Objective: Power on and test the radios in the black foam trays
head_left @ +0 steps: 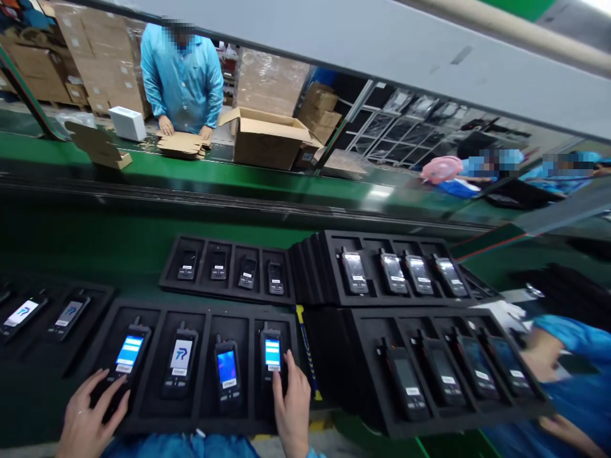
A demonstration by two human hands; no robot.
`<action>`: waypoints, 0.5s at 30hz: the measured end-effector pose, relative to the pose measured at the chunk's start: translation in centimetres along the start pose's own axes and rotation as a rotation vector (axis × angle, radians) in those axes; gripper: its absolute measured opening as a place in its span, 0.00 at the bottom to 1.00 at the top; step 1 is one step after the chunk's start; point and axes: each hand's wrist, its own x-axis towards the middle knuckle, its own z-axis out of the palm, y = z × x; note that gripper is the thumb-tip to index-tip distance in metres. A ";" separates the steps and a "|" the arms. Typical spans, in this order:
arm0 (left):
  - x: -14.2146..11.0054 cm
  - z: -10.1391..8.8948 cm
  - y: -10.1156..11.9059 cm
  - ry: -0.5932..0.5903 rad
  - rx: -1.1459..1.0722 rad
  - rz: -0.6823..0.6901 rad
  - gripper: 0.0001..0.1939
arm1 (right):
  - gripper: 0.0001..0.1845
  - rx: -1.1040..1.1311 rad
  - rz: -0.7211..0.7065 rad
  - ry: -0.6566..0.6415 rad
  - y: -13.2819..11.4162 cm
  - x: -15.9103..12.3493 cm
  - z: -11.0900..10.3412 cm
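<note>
A black foam tray in front of me holds several handheld radios with lit screens. My left hand rests on the tray's near left edge, fingers apart, fingertips at the base of the leftmost radio. My right hand lies at the tray's right end, its index finger touching the side of the rightmost radio. Neither hand holds anything.
More black trays of radios, some stacked, fill the green belt ahead and to the right. A blue-sleeved co-worker's arm is at the right. Across the line a person in a blue coat handles flat cardboard near an open carton.
</note>
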 end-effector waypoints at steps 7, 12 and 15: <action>0.5 -0.1 1.4 0.150 0.241 0.198 0.19 | 0.28 0.099 0.114 -0.032 0.5 0.3 0.1; 1.1 -0.2 2.0 0.157 0.308 0.243 0.19 | 0.32 0.154 0.226 -0.052 0.2 0.8 0.0; 1.4 -0.5 2.5 0.170 0.291 0.250 0.19 | 0.33 0.197 0.288 -0.027 0.2 0.7 -0.1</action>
